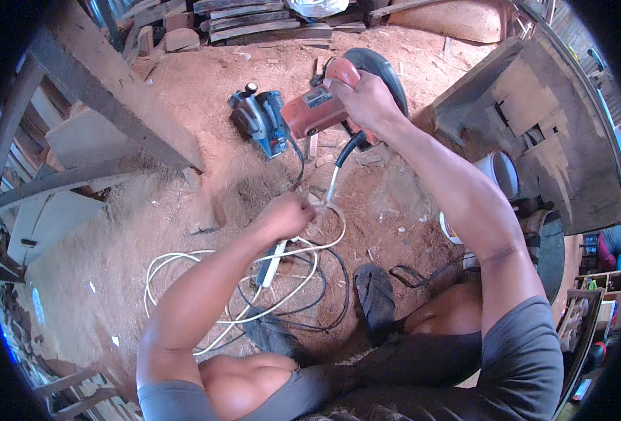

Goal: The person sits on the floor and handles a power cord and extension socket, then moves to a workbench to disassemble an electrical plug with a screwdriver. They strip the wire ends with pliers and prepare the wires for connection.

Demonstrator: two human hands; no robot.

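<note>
My right hand (370, 102) is wrapped round the handle of an orange corded power tool (317, 112) with a large, dark, round part (384, 74) on its far side. A white cord (333, 184) with a black sleeve runs from it toward me. Over the sawdust, my left hand (287, 215) is closed, its fingertips pinching the white cord. Left of the orange tool, a blue electric hand planer (259, 119) rests on the ground. Beneath my left wrist lies a white power strip (272, 265), among loops of white and black cable (170, 256).
Sawdust and wood chips cover the ground (212, 203). Wooden beams (107, 98) stand at left, stacked boards (254, 21) at the back. A worn wooden panel (535, 133) and a white bucket (500, 172) are at right. Near my feet lies a dark strap (415, 277).
</note>
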